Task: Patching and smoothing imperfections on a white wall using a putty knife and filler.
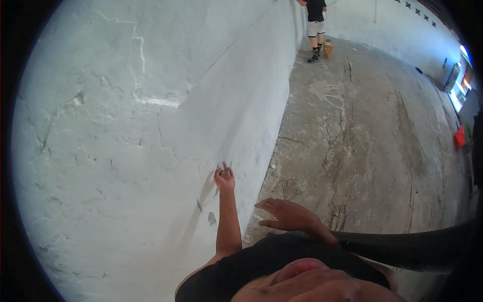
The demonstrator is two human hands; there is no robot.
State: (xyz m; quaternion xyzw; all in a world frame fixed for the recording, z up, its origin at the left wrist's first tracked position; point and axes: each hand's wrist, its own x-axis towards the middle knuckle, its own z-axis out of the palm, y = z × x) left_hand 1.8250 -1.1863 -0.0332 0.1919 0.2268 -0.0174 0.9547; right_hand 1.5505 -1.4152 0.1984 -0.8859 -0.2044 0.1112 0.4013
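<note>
My left hand is raised in front of the pale painted wall. One finger points up and the others curl in; whatever they may hold is too small to make out. Beside it the wall carries small dark marks, and a grey bare patch shows lower down. My right hand hovers in front of my body, over the concrete floor, palm down. Its fingers are stretched, the thumb stands apart, and nothing is in it.
The cracked, stained concrete floor runs along the wall. At the far end a person in a black top and light shorts stands beside a brown box-like object. A red object lies at the right edge. White streaks and cracks mark the upper wall.
</note>
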